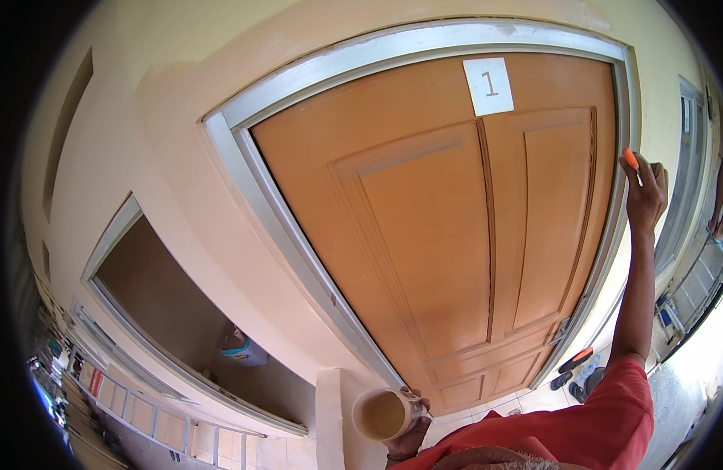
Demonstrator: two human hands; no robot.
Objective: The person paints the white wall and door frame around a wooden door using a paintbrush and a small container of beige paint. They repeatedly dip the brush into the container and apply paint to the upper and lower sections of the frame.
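My left hand (409, 437) holds a translucent plastic cup (360, 408) low in front of me, fingers wrapped around its side. Beige liquid, which looks like paint, lies inside the tilted cup. Raised at the right, my right hand (647, 191) pinches a small tool with an orange handle (630, 158); its working end cannot be made out. That hand is beside the right side of a silver-grey door frame (621, 194). Within the frame is a shut brown panelled door (426, 235) bearing a white number sign (489, 86).
Around the frame runs a cream wall (185, 176) with darker patches above and to the left. A window opening (173, 294) shows a blue-lidded plastic container (244, 354). An aluminium ladder (156, 420) is at lower left. Footwear (561, 380) lies by the door; another person's legs (721, 197) show far right.
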